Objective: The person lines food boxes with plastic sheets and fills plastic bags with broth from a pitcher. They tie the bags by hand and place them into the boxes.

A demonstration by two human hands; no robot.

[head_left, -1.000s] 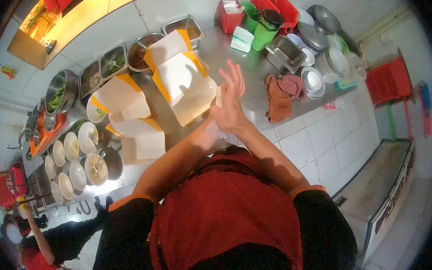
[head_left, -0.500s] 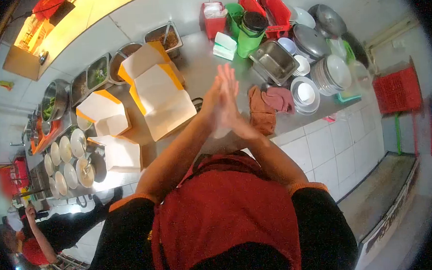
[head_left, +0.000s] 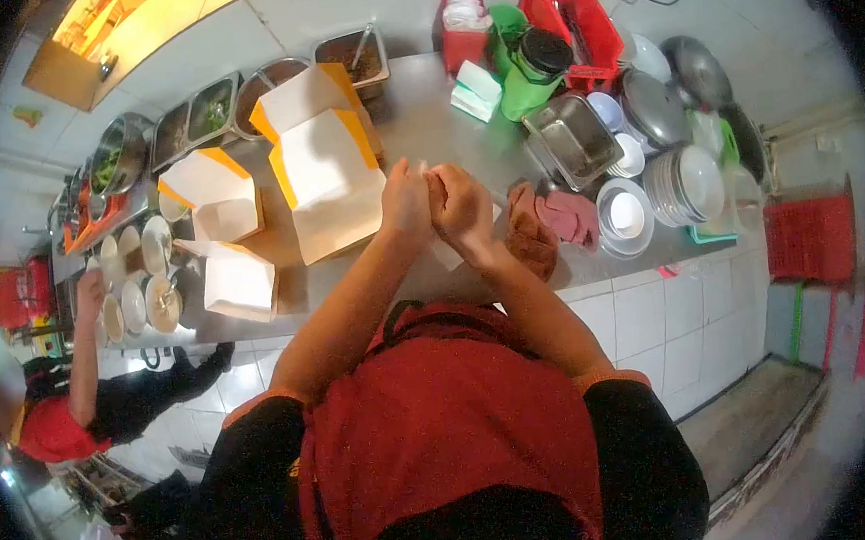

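Note:
My left hand [head_left: 405,200] and my right hand [head_left: 463,203] are raised together above the steel counter [head_left: 422,120], knuckles touching and fingers curled. A thin white bag [head_left: 449,256] shows just below them and seems pinched between both hands; most of it is hidden. An open white-and-orange paper box [head_left: 331,177] lies on the counter just left of my left hand. Brown cloths [head_left: 542,230] lie just right of my right hand.
Two more open paper boxes [head_left: 212,195] [head_left: 238,284] lie further left, beside several small bowls [head_left: 152,280]. Steel food pans [head_left: 211,110] line the back. A steel tray [head_left: 574,140], stacked plates [head_left: 682,182], a green jug [head_left: 530,83] and a red basket [head_left: 570,10] stand at the right. Another person [head_left: 60,396] reaches toward the bowls.
My hands were flat, palm against palm, with the white bag between them; they have dropped lower and the fingers have curled shut. The person at the left has raised an arm to the bowls.

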